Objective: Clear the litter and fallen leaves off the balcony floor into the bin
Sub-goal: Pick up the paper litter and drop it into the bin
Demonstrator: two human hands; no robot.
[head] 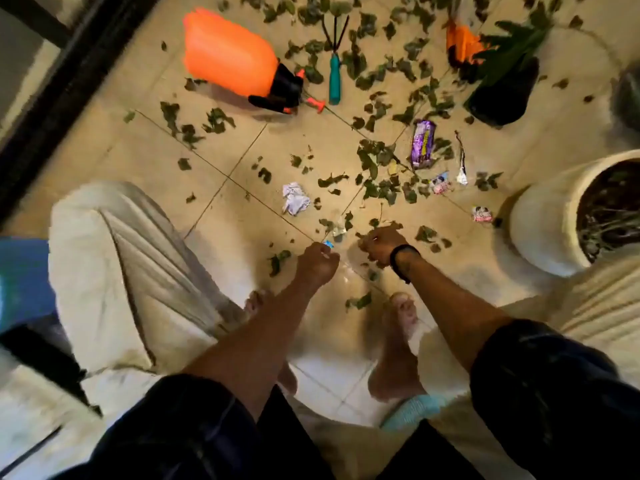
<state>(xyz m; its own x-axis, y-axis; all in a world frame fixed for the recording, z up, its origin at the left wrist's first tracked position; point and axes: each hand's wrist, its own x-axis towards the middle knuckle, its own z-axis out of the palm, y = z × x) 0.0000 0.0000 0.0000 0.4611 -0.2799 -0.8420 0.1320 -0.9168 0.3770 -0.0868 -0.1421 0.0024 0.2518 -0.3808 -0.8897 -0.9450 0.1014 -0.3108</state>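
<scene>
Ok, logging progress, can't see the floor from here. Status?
Left hand pinching a small blue scrap, right hand gripping leaves. Leaves, purple wrapper, crumpled paper on the tiles. Bin unseen.

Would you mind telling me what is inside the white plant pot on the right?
The white pot holds dark soil with thin dry stems lying across it. Its far side is cut off by the frame edge.
</scene>
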